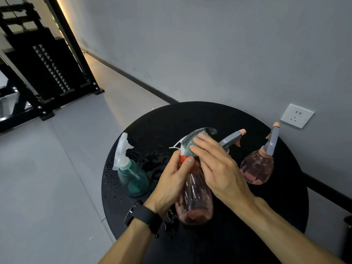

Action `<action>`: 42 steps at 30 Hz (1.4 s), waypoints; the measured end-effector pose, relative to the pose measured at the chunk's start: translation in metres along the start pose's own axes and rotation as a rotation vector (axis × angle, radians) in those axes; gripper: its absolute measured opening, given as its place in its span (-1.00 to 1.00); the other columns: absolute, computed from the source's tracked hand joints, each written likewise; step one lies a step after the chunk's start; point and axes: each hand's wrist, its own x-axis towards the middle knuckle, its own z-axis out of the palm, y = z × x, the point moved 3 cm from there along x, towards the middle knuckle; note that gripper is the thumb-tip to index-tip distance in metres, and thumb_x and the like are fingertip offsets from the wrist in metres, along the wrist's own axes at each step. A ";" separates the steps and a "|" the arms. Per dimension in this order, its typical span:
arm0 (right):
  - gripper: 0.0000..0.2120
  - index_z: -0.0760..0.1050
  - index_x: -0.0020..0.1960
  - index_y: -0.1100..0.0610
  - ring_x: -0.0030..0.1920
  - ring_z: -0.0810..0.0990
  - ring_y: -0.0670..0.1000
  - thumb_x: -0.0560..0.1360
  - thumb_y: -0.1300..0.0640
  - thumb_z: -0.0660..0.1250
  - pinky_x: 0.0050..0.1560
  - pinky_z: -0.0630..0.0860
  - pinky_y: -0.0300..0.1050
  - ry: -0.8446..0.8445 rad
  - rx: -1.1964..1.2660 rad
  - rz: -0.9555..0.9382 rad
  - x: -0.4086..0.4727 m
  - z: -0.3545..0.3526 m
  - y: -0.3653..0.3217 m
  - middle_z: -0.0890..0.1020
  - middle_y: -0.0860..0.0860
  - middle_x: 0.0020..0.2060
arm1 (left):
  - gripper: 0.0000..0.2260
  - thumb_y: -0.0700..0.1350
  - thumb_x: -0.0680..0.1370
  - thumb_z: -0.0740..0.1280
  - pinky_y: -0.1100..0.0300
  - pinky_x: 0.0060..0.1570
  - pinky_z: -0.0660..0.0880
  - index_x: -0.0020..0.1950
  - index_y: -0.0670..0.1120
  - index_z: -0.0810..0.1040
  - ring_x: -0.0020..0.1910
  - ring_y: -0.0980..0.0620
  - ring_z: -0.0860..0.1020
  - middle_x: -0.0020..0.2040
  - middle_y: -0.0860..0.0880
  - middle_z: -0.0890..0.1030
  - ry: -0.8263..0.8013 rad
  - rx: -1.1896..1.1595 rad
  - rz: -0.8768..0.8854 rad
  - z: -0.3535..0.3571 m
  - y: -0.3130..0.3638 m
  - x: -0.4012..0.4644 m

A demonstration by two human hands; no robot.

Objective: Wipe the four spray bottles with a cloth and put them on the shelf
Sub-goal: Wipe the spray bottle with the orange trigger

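A pink spray bottle [194, 199] with a red collar stands on the round black table [247, 216]. My left hand [171, 180] grips its neck. My right hand [215, 164] presses a green-and-grey cloth [192, 141] around the bottle's white spray head. A teal bottle [133, 178] with a white trigger stands to the left. A round pink bottle [257, 168] with a grey trigger stands to the right. Behind my right hand, only the grey trigger [232, 139] of another bottle shows.
Water drops [144, 149] lie on the table's left side. A grey wall with a white socket [297, 116] rises right behind the table. A black metal shelf frame [47, 73] stands on the grey floor at the far left.
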 end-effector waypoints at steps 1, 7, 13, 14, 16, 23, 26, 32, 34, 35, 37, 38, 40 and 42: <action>-0.69 0.54 0.24 0.32 0.42 0.38 0.01 0.52 0.41 0.28 0.46 0.23 -0.21 0.007 -0.008 0.012 -0.002 0.000 0.003 0.55 0.15 0.28 | -0.81 -0.03 0.62 0.30 -0.19 0.20 0.50 0.18 -0.07 0.56 -0.01 -0.09 0.57 -0.03 -0.12 0.62 0.015 -0.041 -0.013 -0.003 0.000 0.000; -0.65 0.54 0.24 0.32 0.39 0.42 0.03 0.47 0.47 0.33 0.43 0.32 -0.13 0.033 -0.018 0.053 -0.010 -0.002 0.009 0.55 0.15 0.27 | -0.91 -0.01 0.61 0.31 -0.22 0.18 0.49 0.03 0.02 0.58 -0.05 -0.05 0.58 -0.06 -0.06 0.65 0.035 -0.043 -0.011 -0.015 0.003 0.002; -0.69 0.52 0.24 0.36 0.35 0.46 0.08 0.50 0.43 0.31 0.40 0.36 -0.10 0.226 -0.028 0.069 -0.001 -0.019 0.003 0.55 0.18 0.24 | -0.85 0.11 0.56 0.28 -0.21 0.25 0.49 0.03 0.09 0.56 0.05 -0.11 0.62 -0.02 -0.01 0.67 0.029 0.068 0.004 -0.022 0.004 0.001; -0.70 0.52 0.24 0.37 0.35 0.46 0.09 0.51 0.42 0.30 0.40 0.37 -0.10 0.260 -0.025 0.051 0.001 -0.021 -0.001 0.55 0.19 0.24 | -0.86 0.08 0.60 0.28 -0.19 0.27 0.48 0.04 0.06 0.55 0.07 -0.09 0.63 -0.02 -0.02 0.68 0.019 0.087 0.007 -0.021 0.004 0.001; -0.71 0.51 0.24 0.38 0.36 0.46 0.10 0.52 0.42 0.30 0.40 0.38 -0.05 0.294 -0.012 0.000 0.005 -0.021 -0.009 0.54 0.20 0.25 | -0.89 0.02 0.64 0.27 -0.13 0.28 0.48 0.03 0.01 0.52 0.05 -0.01 0.64 -0.04 0.00 0.67 -0.007 0.126 0.006 -0.018 0.002 -0.001; -0.67 0.52 0.27 0.34 0.43 0.38 0.09 0.51 0.45 0.33 0.39 0.38 0.00 0.105 -0.005 -0.065 0.008 0.004 -0.017 0.51 0.19 0.31 | -0.85 0.10 0.57 0.26 -0.16 -0.01 0.53 -0.02 0.05 0.48 -0.18 0.10 0.51 -0.20 0.11 0.55 -0.067 0.199 0.060 -0.005 0.003 -0.005; -0.69 0.52 0.26 0.34 0.43 0.38 0.08 0.53 0.41 0.30 0.41 0.36 -0.04 0.096 -0.016 -0.052 0.005 0.008 -0.014 0.52 0.19 0.30 | -0.79 0.11 0.56 0.26 -0.21 0.02 0.51 0.00 -0.02 0.48 -0.16 0.06 0.49 -0.17 0.02 0.53 -0.044 0.183 0.065 -0.007 0.002 -0.005; -0.70 0.56 0.21 0.34 0.37 0.45 0.08 0.48 0.44 0.34 0.41 0.35 -0.10 0.113 -0.044 0.006 -0.004 0.011 -0.002 0.56 0.19 0.25 | -0.80 0.06 0.53 0.32 -0.23 0.17 0.49 0.00 -0.06 0.54 -0.06 -0.14 0.57 -0.07 -0.10 0.64 0.079 -0.074 -0.025 -0.018 0.002 -0.001; -0.68 0.55 0.22 0.33 0.37 0.44 0.06 0.48 0.44 0.35 0.42 0.33 -0.14 0.096 -0.052 0.009 -0.007 0.011 0.000 0.56 0.18 0.25 | -0.84 0.06 0.52 0.32 -0.24 0.15 0.49 -0.04 -0.01 0.55 -0.07 -0.11 0.56 -0.07 -0.08 0.64 0.094 -0.079 -0.032 -0.022 0.002 0.000; -0.67 0.55 0.23 0.33 0.37 0.44 0.06 0.47 0.45 0.35 0.42 0.33 -0.14 0.091 -0.051 0.011 -0.008 0.011 0.000 0.56 0.17 0.26 | -0.87 0.07 0.53 0.32 -0.24 0.16 0.49 -0.07 0.03 0.56 -0.07 -0.09 0.57 -0.07 -0.07 0.65 0.094 -0.071 -0.037 -0.023 0.002 0.000; -0.67 0.55 0.23 0.33 0.37 0.45 0.05 0.47 0.45 0.35 0.41 0.35 -0.11 0.103 -0.040 0.023 -0.009 0.010 0.001 0.56 0.16 0.25 | -0.90 0.07 0.52 0.33 -0.24 0.15 0.48 -0.13 0.07 0.57 -0.06 -0.09 0.57 -0.06 -0.07 0.65 0.097 -0.064 -0.041 -0.025 0.002 0.000; -0.67 0.55 0.23 0.33 0.36 0.46 0.05 0.47 0.45 0.35 0.40 0.37 -0.09 0.116 -0.033 0.033 -0.009 0.008 0.000 0.56 0.16 0.25 | -0.90 0.06 0.51 0.33 -0.22 0.14 0.49 -0.14 0.07 0.56 -0.06 -0.09 0.57 -0.07 -0.08 0.66 0.101 -0.061 -0.045 -0.025 0.003 0.000; -0.68 0.54 0.24 0.33 0.35 0.47 0.05 0.49 0.42 0.34 0.36 0.43 -0.03 0.158 -0.015 0.057 -0.007 0.004 0.000 0.56 0.16 0.25 | -0.87 0.08 0.48 0.35 -0.16 0.13 0.50 -0.12 0.04 0.55 -0.07 -0.10 0.58 -0.07 -0.11 0.66 0.120 -0.014 -0.044 -0.027 0.004 0.000; -0.72 0.53 0.25 0.33 0.34 0.48 0.07 0.54 0.35 0.29 0.34 0.44 -0.03 0.221 0.006 0.084 -0.004 -0.003 -0.001 0.56 0.16 0.24 | -0.81 0.10 0.47 0.35 -0.12 0.11 0.53 -0.06 0.01 0.54 -0.07 -0.12 0.61 -0.06 -0.14 0.66 0.144 0.119 -0.019 -0.027 0.005 -0.001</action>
